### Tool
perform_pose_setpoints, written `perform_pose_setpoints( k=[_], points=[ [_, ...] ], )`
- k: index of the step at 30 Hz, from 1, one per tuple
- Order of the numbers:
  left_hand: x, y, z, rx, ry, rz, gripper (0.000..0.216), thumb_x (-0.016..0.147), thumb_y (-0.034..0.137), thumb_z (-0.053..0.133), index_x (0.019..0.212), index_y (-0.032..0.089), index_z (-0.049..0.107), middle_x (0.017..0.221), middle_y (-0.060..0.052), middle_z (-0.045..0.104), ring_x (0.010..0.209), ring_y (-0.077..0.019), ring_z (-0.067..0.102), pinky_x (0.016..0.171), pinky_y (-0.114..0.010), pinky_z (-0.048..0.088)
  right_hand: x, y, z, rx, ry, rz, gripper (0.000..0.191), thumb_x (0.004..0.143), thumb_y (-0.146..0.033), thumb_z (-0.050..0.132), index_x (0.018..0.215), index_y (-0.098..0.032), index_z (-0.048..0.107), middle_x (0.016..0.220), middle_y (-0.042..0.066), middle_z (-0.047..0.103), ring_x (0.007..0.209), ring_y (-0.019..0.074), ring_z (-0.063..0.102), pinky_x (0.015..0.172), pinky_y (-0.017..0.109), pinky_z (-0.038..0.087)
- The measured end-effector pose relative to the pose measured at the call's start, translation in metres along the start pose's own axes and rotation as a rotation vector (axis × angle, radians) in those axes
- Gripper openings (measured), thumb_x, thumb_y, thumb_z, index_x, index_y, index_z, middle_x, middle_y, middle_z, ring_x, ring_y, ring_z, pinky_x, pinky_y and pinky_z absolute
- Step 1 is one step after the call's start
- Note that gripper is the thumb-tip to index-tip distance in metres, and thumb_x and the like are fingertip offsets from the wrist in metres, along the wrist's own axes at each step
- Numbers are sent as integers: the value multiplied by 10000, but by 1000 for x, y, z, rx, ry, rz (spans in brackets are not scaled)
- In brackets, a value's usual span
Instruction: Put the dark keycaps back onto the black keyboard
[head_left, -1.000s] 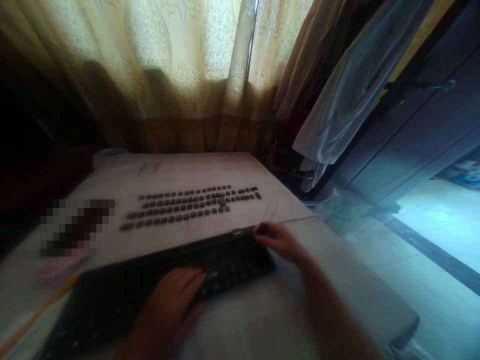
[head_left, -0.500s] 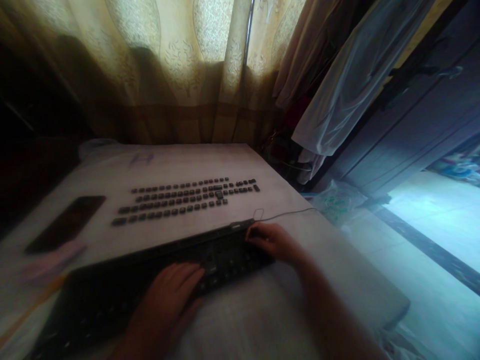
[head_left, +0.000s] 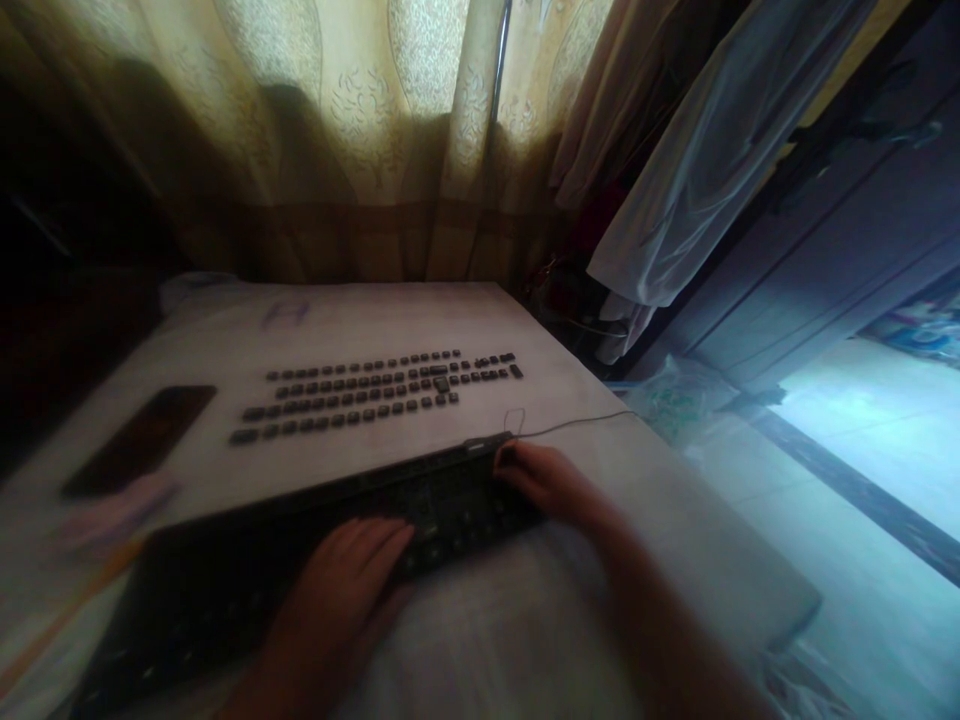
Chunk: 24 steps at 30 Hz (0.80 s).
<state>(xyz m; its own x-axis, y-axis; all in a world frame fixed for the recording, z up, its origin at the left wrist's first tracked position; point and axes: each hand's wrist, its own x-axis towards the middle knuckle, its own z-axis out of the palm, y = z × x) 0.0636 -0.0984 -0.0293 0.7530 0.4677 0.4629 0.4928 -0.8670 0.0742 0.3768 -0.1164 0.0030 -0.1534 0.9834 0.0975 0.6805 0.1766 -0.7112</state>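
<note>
A black keyboard [head_left: 225, 560] lies at a slant across the near part of the table, many of its keys off. My left hand [head_left: 352, 570] holds it near the middle, fingers over the top and thumb by the near edge. At its far right corner, my right hand [head_left: 544, 480] has thumb and fingertips pinched around a small dark piece that looks like a keycap [head_left: 508, 455]. Beyond the keyboard, loose black keycaps [head_left: 352, 385] stand in several rows on the white tabletop. Motion and dim light blur both hands.
A dark phone [head_left: 142, 440] lies left of the keycaps, with a blurred pink item [head_left: 124, 510] and an orange stick-like thing [head_left: 75, 605] nearer me. The keyboard's cable [head_left: 577, 424] runs over the right table edge. Curtains [head_left: 360, 150] hang behind; a plastic bag [head_left: 671, 400] sits to the right.
The view has shifted slightly, so the table contents sit a little higher and to the right. Both hands keep nearly the same places on the keyboard.
</note>
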Motion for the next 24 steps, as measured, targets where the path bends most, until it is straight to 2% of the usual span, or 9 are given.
perform_pose_setpoints(
  k=[5,8,12,16,19,24],
  points=[
    [1,1,-2,-8,-22,-27,372,881,305,548,1246,238,576,1164,-53,696,1016,-240,659,912,-416,520,-1,1,1,147,60,63,81,872,-168,534,903,-198,603,766,10,655,696,159,608,658,282,486],
    [2,2,-2,-14,-14,-23,361,883,302,547,1235,226,581,1150,-59,702,992,-243,667,890,-419,533,-2,4,0,394,134,80,58,874,-251,566,893,-199,581,720,-8,636,576,123,577,556,251,483],
    [3,2,-3,-28,-1,-20,353,885,295,548,1229,222,585,1140,-60,704,990,-240,668,892,-419,532,0,5,2,693,262,8,174,863,-367,621,870,-202,567,788,0,652,532,86,567,505,220,486],
    [4,4,-4,-7,-21,-31,390,870,323,585,1242,207,570,1156,-76,697,1002,-264,665,895,-475,525,5,-8,17,779,157,20,187,843,-358,656,882,-203,559,795,-8,657,535,73,570,516,207,497],
    [5,8,-4,-15,16,-46,411,876,367,589,1250,198,558,1147,-83,702,1008,-277,665,915,-509,508,6,-24,29,767,95,-8,159,858,-336,639,889,-201,562,790,-12,649,552,72,577,540,208,506],
    [7,16,-2,-182,74,-205,407,872,408,601,1229,215,573,1082,-81,719,961,-269,674,850,-459,539,3,-53,49,758,19,-69,135,892,-331,597,889,-200,563,783,-10,631,567,77,580,555,212,515]
  ],
)
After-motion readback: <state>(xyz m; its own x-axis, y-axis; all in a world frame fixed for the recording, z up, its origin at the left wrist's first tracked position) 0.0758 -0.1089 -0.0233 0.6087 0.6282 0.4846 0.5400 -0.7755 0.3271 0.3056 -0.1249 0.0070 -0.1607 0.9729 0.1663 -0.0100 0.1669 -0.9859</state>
